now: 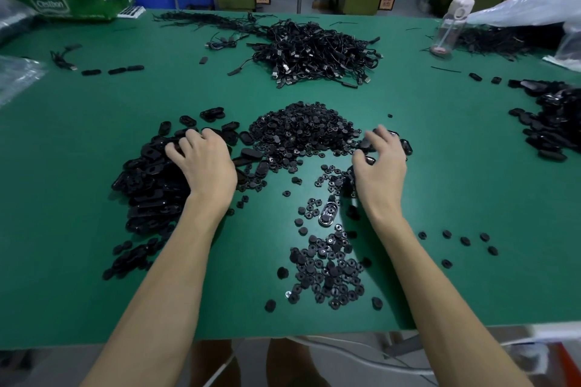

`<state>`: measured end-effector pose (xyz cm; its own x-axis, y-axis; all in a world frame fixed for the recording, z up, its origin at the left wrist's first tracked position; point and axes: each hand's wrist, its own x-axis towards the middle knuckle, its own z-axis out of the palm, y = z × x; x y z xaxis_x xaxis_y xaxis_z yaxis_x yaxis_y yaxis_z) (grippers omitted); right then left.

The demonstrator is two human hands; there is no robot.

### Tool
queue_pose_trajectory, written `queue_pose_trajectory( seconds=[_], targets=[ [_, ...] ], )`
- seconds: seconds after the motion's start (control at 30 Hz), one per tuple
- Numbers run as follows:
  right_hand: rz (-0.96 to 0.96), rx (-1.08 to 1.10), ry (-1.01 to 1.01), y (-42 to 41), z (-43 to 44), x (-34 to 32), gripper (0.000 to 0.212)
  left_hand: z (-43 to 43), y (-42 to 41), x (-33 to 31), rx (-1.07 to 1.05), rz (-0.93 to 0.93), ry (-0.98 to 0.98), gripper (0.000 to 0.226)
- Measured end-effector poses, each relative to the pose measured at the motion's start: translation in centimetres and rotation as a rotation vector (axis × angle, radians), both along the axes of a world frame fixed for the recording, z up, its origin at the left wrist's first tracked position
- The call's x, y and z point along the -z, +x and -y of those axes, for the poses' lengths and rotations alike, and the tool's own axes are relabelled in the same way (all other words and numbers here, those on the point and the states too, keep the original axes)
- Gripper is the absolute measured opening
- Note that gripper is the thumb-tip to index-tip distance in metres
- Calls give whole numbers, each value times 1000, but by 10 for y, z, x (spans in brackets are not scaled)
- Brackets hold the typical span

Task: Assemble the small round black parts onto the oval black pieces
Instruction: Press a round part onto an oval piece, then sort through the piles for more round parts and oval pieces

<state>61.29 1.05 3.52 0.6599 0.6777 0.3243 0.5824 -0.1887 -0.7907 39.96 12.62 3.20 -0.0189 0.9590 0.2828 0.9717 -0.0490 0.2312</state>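
The right hand's fingers point(382, 132) are half curled and spread a little. The thumb pinches 1 or 2 dark oval pieces point(368, 161) against the palm side, and more of them lie just beyond the fingertips. The right hand point(382, 171) sits at the right edge of the big heap of round parts point(301, 129).

The left hand point(206, 166) has its fingers bent down and close together, pressing into the pile of ovals on its far left side. I cannot tell whether they have closed on 1.

Both kinds of part look like light, stiff moulded plastic with a glossy finish. They are likely to be slick and to slide off the pile. An oval is best pinched across its narrow sides, a round part by its rim.

A 2nd scatter of round parts lies nearer the body between the forearms, on the green table point(94, 141). Far beyond the hands are tangled cables point(314, 50) and a bottle point(449, 25).
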Motion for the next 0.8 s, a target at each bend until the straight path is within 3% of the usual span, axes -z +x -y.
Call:
queue_pose_trajectory(
  seconds=[0.23,0.33,0.43,0.57,0.73,0.8],
  targets=[
    [166,-280,-213,-10,-1,7,39,-1,-3,2,-9,92,100,31],
    [275,-208,-259,-10,-3,9,34,-3,-3,-2,13,252,254,38],
    [273,-220,-276,-12,-3,9,23,0,4,-6,135,468,332,25],
    [263,-256,-269,-12,-4,9,15,15,26,-11,350,824,89,23],
    [256,-255,-208,-14,-2,8,14,38,46,-4,634,1008,-178,10],
    [164,-253,-106,-15,0,5,12,43,49,-3,697,1092,-264,9]
  ],
)
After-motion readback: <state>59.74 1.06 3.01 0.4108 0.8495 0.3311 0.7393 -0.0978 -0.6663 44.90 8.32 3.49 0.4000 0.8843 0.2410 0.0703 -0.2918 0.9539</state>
